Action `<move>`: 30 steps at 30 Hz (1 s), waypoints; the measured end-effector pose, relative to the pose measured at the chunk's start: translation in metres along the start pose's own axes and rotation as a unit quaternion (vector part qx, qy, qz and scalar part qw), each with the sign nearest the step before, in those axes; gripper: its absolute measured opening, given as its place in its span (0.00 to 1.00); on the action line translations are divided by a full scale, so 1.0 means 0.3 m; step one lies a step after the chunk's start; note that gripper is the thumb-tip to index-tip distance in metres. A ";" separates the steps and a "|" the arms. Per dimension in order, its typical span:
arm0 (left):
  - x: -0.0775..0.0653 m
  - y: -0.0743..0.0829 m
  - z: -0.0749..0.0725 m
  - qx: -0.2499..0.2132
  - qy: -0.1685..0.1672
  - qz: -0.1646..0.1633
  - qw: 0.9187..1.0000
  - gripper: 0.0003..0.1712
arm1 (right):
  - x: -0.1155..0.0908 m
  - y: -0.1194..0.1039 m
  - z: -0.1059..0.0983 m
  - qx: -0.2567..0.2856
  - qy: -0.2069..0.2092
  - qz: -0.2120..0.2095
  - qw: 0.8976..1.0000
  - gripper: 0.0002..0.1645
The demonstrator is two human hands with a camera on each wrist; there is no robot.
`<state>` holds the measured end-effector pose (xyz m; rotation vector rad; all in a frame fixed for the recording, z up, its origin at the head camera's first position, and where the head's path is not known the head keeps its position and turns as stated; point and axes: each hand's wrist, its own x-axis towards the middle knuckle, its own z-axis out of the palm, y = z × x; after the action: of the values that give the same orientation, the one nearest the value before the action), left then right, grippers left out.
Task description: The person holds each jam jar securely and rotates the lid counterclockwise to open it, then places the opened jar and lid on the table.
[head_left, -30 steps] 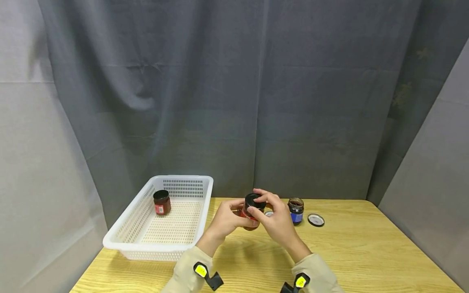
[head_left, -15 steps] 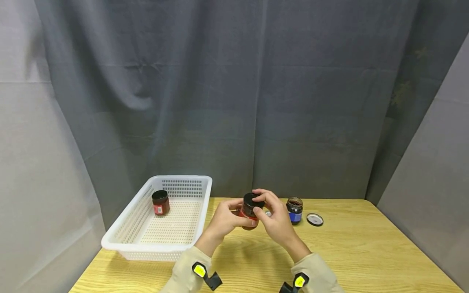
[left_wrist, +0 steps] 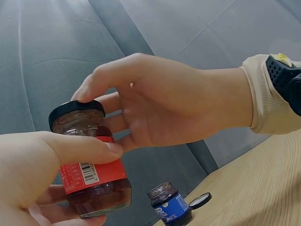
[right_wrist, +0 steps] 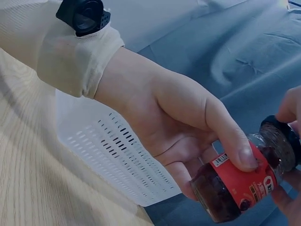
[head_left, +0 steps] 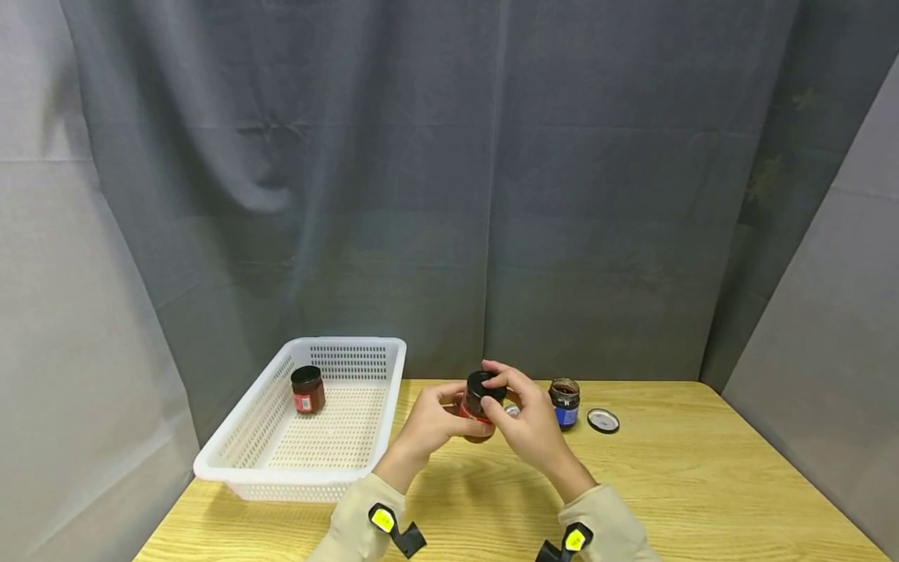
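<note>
A glass jar with a red label (left_wrist: pixel 94 176) and dark red contents is held above the table, slightly tilted. My left hand (head_left: pixel 431 421) grips its body, thumb across the label. The fingers and thumb of my right hand (head_left: pixel 528 417) hold the rim of its black lid (head_left: pixel 485 383) from above. Clear glass shows under the lid in the left wrist view; whether the lid is loose I cannot tell. Behind my right hand stands an uncapped dark jar with a blue label (head_left: pixel 565 406). Beside that jar a lid (head_left: pixel 603 421) lies with its pale inside up.
A white perforated basket (head_left: pixel 302 474) sits on the left of the wooden table (head_left: pixel 688 468). Inside it stands a capped red-label jar (head_left: pixel 307 389). Another pale round lid (head_left: pixel 513 410) is partly hidden behind my right hand. A grey curtain (head_left: pixel 393 195) hangs behind the table.
Both hands stay on the red-label jar. The black lid looks slightly raised, with more of the glass neck seen below it than one second ago. The whole view has shifted a little.
</note>
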<state>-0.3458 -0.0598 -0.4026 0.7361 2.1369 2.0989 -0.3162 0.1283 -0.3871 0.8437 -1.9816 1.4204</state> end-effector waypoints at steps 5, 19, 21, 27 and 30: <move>-0.006 0.004 -0.001 -0.001 -0.003 0.000 1.000 0.29 | -0.001 -0.002 0.012 0.029 -0.004 0.000 1.000 0.11; 0.001 0.001 0.003 -0.016 -0.011 0.006 1.000 0.29 | -0.001 0.000 0.012 -0.044 0.017 0.007 0.999 0.09; 0.001 -0.001 0.001 -0.009 -0.007 0.004 1.000 0.30 | -0.001 0.000 0.011 -0.036 0.009 0.004 0.999 0.09; -0.002 0.001 -0.003 0.012 0.002 0.001 1.000 0.29 | 0.000 -0.002 0.012 -0.004 0.004 -0.007 1.000 0.11; -0.001 0.003 -0.002 0.016 0.003 0.002 1.000 0.28 | -0.001 -0.003 0.016 -0.015 0.009 -0.004 1.000 0.11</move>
<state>-0.3455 -0.0604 -0.4018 0.7380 2.1781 2.0767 -0.3158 0.1236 -0.3881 0.8223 -1.9787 1.3843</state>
